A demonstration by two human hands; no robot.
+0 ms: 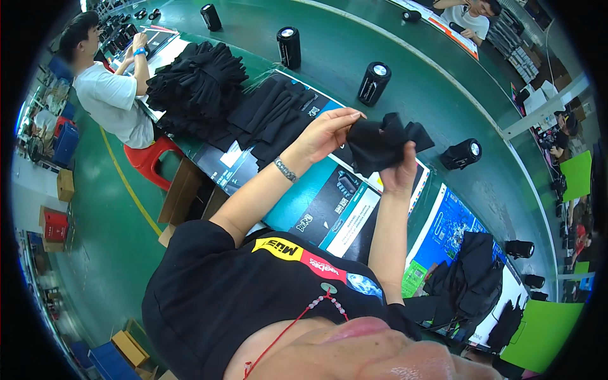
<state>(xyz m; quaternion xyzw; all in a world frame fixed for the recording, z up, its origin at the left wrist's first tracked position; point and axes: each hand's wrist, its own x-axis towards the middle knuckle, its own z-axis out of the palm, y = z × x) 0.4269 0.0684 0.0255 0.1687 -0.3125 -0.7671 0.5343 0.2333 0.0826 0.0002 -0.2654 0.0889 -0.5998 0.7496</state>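
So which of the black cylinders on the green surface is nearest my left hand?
The black cylinder, in this view just above where your left hand pinches the black cloth; its leftward neighbour and rightward neighbour both sit farther from that hand.

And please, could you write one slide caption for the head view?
Left hand and right hand hold black cloth above printed sheets, black cylinders beyond on a green surface.
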